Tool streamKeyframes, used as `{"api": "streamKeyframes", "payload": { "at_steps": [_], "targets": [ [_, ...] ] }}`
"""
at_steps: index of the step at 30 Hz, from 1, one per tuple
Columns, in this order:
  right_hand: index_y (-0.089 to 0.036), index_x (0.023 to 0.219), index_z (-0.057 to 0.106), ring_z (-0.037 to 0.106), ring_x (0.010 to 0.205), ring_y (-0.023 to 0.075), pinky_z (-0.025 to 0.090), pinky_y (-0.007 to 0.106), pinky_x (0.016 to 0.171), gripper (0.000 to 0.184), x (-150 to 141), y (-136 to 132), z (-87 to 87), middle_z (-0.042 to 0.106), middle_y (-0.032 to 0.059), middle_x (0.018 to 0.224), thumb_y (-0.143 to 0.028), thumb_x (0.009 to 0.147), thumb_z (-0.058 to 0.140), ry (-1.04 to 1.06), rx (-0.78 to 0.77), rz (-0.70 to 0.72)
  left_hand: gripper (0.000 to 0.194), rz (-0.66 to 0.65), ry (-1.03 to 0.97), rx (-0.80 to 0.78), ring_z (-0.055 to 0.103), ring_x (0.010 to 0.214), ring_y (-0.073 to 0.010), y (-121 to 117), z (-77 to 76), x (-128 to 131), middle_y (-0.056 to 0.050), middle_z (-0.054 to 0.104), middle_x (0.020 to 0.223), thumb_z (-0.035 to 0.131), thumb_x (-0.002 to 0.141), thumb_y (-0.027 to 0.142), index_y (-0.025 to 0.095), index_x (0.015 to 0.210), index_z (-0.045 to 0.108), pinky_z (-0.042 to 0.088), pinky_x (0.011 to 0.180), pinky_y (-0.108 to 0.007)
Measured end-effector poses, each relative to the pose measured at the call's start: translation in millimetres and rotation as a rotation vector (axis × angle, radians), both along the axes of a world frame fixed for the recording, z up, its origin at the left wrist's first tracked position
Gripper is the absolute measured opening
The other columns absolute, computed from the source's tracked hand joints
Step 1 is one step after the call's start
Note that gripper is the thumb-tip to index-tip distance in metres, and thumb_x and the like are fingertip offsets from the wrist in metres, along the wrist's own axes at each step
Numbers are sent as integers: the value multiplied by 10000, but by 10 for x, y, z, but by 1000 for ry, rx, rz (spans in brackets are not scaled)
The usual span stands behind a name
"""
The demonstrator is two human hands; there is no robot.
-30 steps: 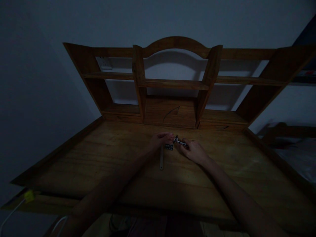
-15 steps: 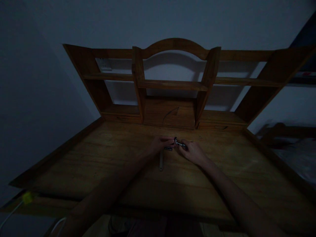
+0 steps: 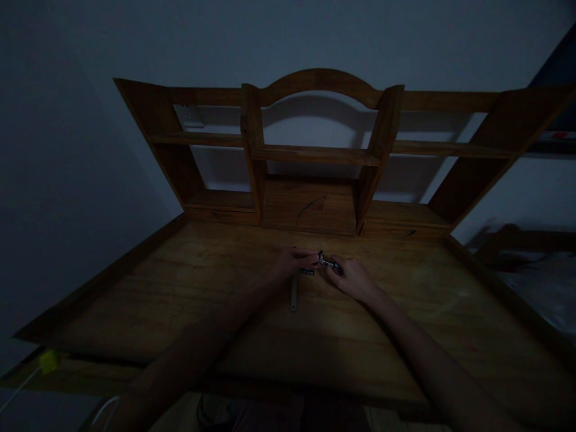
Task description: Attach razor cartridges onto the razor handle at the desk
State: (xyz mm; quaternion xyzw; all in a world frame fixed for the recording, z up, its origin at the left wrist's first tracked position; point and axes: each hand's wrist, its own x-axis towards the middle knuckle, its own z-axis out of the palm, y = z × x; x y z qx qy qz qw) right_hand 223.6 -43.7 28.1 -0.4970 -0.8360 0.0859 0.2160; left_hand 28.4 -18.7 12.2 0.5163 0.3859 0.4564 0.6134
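Observation:
My right hand (image 3: 353, 277) is closed around the dark end of a small tool with a shiny metal shaft (image 3: 327, 262). The shaft points left and ends in a short dark crosspiece; its exact kind is too dim to tell. At that crosspiece my left hand (image 3: 290, 264) has its fingers pinched, and both hands hold the tool just above the desk. Under my left hand lies a small dark strip with a row of pale dots (image 3: 307, 272). Beside it a pale, flat handle with a hole at its end (image 3: 294, 295) points toward me, its far end hidden by my left hand.
The wooden desk (image 3: 202, 288) has a raised edge on each side. At its back stands a wooden shelf unit (image 3: 315, 156) with small drawers. A yellow piece on a white cable (image 3: 48, 361) is at the front left corner. The room is dim.
The shaft of the tool has tilted very slightly between my hands. Both hands stay nearly in the same place, and the things on the desk have not moved.

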Motion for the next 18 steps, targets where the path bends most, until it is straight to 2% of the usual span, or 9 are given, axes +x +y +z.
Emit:
{"api": "streamKeyframes", "payload": {
  "at_steps": [6, 10, 14, 18],
  "targets": [
    [-191, 888, 632, 618, 658, 177, 348, 251, 595, 287, 32, 17, -6, 683, 52, 755, -398, 888, 433, -1, 31, -25, 425, 24, 89, 119, 660, 939, -244, -68, 57, 27, -85, 719, 1001, 765, 637, 419, 186, 991, 723, 527, 838, -354],
    [-199, 902, 634, 626, 682, 179, 353, 249, 612, 264, 41, 14, 8, 689, 50, 774, -384, 884, 446, -8, 24, -18, 321, 23, 147, 211, 648, 966, -234, -76, 80, 33, -71, 712, 1020, 756, 654, 402, 200, 903, 746, 508, 864, -333],
    [-203, 912, 636, 616, 659, 164, 349, 243, 599, 276, 28, -2, 22, 684, 43, 769, -390, 895, 434, 14, -16, 0, 347, 51, 150, 220, 645, 956, -229, -39, 32, 29, -71, 712, 1013, 722, 692, 426, 188, 944, 735, 488, 871, -332],
    [-182, 881, 622, 597, 652, 168, 356, 254, 602, 361, 19, -12, 31, 656, 45, 723, -465, 907, 398, 100, -54, -11, 410, 167, 140, 176, 644, 935, -234, 46, -34, -45, -87, 713, 990, 665, 728, 495, 174, 977, 719, 483, 836, -326]
  ]
}}
